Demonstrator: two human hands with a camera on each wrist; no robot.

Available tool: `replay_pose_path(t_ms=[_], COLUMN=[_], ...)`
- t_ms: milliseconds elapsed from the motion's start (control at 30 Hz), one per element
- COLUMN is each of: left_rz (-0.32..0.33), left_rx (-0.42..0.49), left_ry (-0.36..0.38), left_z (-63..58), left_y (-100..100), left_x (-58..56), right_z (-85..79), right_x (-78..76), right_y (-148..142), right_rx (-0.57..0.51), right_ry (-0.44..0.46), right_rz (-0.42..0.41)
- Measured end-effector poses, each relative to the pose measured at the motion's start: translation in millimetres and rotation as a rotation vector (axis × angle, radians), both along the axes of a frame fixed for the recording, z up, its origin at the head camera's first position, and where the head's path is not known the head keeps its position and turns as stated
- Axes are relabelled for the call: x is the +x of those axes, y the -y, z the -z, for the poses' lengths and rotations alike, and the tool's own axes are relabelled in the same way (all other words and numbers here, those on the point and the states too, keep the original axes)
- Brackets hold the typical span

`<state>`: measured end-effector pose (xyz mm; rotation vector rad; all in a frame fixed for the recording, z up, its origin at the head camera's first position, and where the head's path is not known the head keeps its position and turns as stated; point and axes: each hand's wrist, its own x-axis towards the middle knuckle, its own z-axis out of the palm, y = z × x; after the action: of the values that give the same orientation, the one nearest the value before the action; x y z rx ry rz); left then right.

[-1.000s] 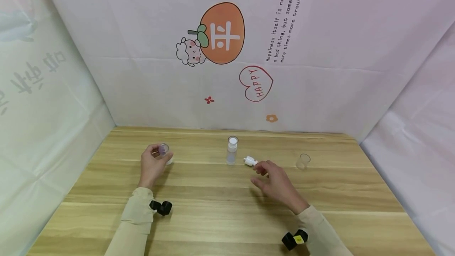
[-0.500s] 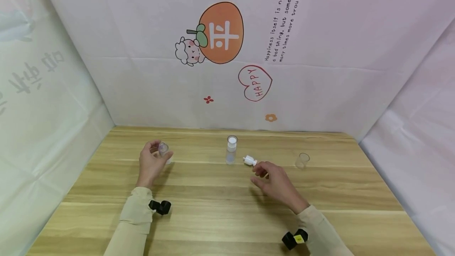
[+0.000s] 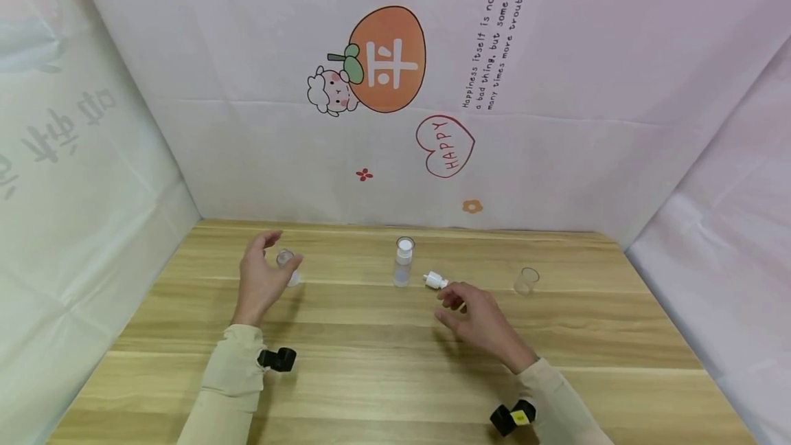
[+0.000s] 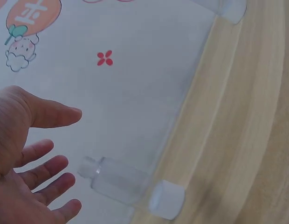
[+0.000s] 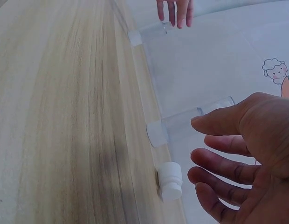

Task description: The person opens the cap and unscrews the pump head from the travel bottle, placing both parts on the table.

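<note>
My left hand (image 3: 262, 283) hovers beside a clear bottle with a white base (image 4: 121, 182), thumb and fingers spread apart. That bottle stands upright on the table with a narrow open neck, and no finger grips it. My right hand (image 3: 482, 321) hangs with loosely curved fingers just short of a white pump head (image 3: 435, 280), which lies on its side. Nothing shows between the right fingers in the right wrist view. A second clear bottle (image 3: 402, 272), with a white pump top inside a clear cover, stands upright left of the pump head.
A clear, open-rimmed cap (image 3: 526, 281) stands on the wooden table (image 3: 371, 362), right of my right hand. Behind the table's far edge rises a printed white cloth (image 3: 278, 156), with more cloth on both sides.
My left fingers have opened away from the clear bottle, and the hand has drawn slightly left. The bottle stays standing. My right hand and the pump head have hardly moved.
</note>
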<state>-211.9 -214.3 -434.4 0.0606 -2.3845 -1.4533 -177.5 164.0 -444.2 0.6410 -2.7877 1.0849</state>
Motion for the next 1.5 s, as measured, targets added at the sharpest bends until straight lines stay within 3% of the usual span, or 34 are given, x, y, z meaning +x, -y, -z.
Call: replay_pose_path(t_ms=[233,433,767,1067,1500], left_rz=[0.048,0.103,0.213,0.327,0.402], left_rx=[-0.082,-0.106,-0.09,-0.028,0.086], left_ry=[-0.085,-0.114,-0.127,-0.026,0.037], left_z=[-16.9,-19.6,-10.6,1.6,19.9], left_y=[-17.3,-38.5,-76.3,-105.6,-132.2], left_x=[3.9,4.8,1.2,-2.2,-13.8], right_z=[0.5,0.7,0.0,-1.5,-5.3], right_x=[-0.1,0.5,0.1,0.3,-1.3], right_y=[-0.5,0.3,0.6,3.8,9.0], right_rx=[-0.001,-0.007,-0.017,-0.033,-0.057], right_ry=[-0.003,-0.011,-0.027,-0.01,0.001], right_rz=[0.0,-0.003,-0.009,-0.011,-0.01])
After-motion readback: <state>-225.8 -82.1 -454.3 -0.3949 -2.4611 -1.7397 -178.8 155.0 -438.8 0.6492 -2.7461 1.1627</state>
